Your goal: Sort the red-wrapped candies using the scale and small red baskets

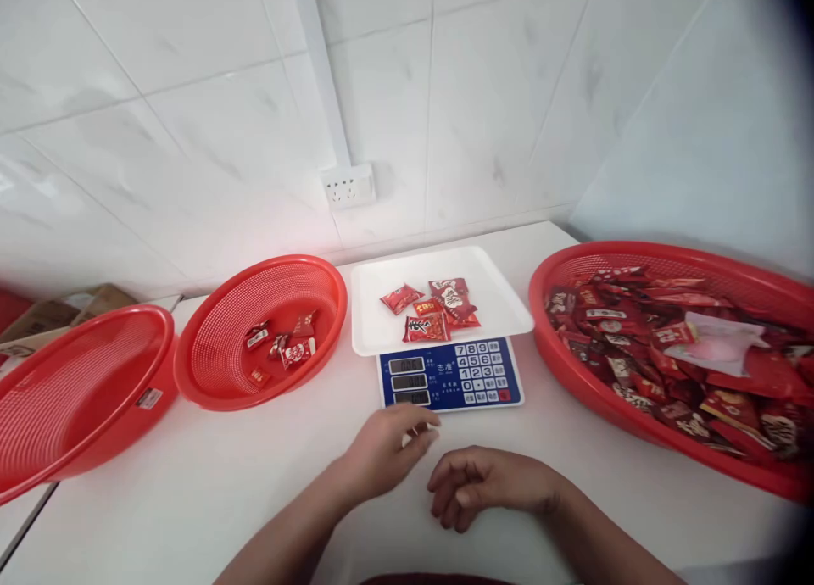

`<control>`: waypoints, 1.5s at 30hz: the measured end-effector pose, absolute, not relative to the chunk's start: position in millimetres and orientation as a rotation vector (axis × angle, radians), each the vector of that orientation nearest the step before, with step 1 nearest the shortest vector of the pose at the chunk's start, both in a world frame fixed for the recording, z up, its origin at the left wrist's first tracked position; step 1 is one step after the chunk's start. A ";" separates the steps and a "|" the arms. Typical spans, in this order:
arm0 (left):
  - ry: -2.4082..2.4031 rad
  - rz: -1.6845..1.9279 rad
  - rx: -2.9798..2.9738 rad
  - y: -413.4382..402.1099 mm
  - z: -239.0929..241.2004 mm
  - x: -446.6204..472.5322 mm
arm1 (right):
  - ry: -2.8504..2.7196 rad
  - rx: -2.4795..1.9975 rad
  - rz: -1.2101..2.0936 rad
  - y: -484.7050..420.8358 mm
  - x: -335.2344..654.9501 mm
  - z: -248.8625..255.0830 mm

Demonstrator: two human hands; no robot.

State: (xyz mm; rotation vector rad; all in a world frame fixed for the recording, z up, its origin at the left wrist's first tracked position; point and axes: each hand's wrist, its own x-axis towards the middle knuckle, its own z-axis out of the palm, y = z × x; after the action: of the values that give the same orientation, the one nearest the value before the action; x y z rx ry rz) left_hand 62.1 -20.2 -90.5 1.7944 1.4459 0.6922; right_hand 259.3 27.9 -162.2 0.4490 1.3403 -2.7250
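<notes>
My left hand (391,449) hovers just in front of the scale's blue panel (451,373), fingers bent, with a gap between thumb and fingers and nothing held. Beside it, over the white table, my right hand (487,483) is loosely curled with its fingers a little apart, also empty. On the scale's white tray (502,309) lie several small red snack packets (427,326). The panel carries number keys and dark displays, whose digits are too faint to read surely.
At right stands a large red basket (553,348) heaped with snack packets and a pale pink-and-white pouch (718,343). A smaller red basket (203,381) at left holds several packets. Another red basket (82,398) is at far left, near cardboard boxes (105,301). A tiled wall with a socket (348,186) rises behind.
</notes>
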 end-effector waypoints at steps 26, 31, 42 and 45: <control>2.314 0.106 2.191 158.4 2.7 69.4 | 1.733 0.622 -2.456 19.3 257.9 -156.3; 1.923 0.599 2.322 141.9 7.0 125.1 | 1.703 0.611 -2.462 21.3 256.9 -150.1; 1.419 0.107 2.600 128.6 -13.9 128.5 | 1.629 0.659 -2.567 18.9 256.3 -156.3; 1.510 -0.060 2.557 126.0 -26.1 97.5 | 1.629 0.645 -2.570 18.4 256.9 -157.4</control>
State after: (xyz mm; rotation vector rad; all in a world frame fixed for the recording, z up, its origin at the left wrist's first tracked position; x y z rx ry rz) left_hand 97.5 126.0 -26.1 2.5574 1.5095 -0.0598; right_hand 256.9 18.4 -157.4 0.6452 1.6285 -2.5699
